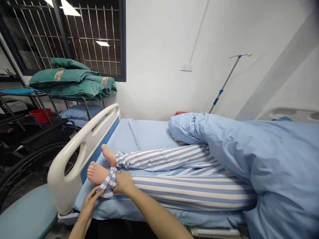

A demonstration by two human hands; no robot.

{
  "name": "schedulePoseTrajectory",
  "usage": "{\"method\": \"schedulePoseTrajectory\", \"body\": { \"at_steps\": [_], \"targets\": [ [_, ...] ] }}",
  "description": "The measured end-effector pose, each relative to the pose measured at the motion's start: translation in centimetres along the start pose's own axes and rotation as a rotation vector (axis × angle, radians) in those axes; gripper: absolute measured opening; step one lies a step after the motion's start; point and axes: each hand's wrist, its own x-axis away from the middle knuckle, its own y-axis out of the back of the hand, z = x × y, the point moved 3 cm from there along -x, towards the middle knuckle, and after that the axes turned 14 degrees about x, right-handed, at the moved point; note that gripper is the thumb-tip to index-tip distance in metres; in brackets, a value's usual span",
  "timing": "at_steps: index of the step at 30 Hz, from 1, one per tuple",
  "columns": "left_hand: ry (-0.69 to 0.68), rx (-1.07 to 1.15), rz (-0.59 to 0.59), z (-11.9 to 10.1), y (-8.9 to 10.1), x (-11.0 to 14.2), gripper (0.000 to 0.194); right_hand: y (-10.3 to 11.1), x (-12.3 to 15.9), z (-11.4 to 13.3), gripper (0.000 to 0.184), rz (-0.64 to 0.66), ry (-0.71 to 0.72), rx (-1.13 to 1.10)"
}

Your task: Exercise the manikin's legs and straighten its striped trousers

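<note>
Striped blue-and-white pyjama trousers [179,186] cover two legs that lie on the bed, apparently a manikin's. At the near ankle my left hand [89,201] pinches the trouser cuff [109,179] from below, beside the heel. My right hand [124,182] is closed on the same cuff from above, a little further up the shin. Between my hands the cloth is bunched and pulled slightly up. The near foot [96,172] is bare, toes up. Beyond it the far foot [107,154] is bare too, with its cuff gathered at the ankle.
A bed end board [67,149] stands just past the feet. The folded-back blue quilt [231,149] covers the upper legs and beyond. A wheelchair [27,149], a round stool seat [30,212] and green bedding [74,79] are at the left; an IV pole [228,79] leans behind the bed.
</note>
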Motion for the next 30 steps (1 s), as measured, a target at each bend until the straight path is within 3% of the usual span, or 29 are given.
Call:
{"method": "schedulePoseTrajectory", "body": {
  "at_steps": [9, 11, 15, 20, 24, 30],
  "targets": [
    [-0.029, 0.209, -0.205, -0.4, 0.3, 0.0, 0.031, -0.1, -0.4, 0.0, 0.069, 0.079, -0.041, 0.011],
    [-0.038, 0.199, -0.206, -0.4, 0.3, 0.1, 0.032, -0.2, -0.4, 0.0, 0.071, 0.085, -0.041, 0.009],
    [-0.074, -0.037, -0.13, -0.4, -0.1, 0.8, 0.045, -0.2, -0.5, 0.0, 0.071, 0.082, -0.042, 0.01],
    [-0.212, -0.335, -0.184, -1.4, -1.2, 2.5, 0.054, -0.1, -0.4, 0.1, 0.069, 0.065, -0.049, 0.019],
    [-0.318, -0.472, -0.182, -2.3, -2.3, 2.1, 0.053, -0.4, -0.6, 0.1, 0.07, 0.078, -0.041, 0.016],
    [-0.249, -0.625, -0.096, -1.4, -2.2, 0.6, 0.042, -0.8, -0.9, 0.1, 0.075, 0.08, -0.039, -0.003]
  ]
}}
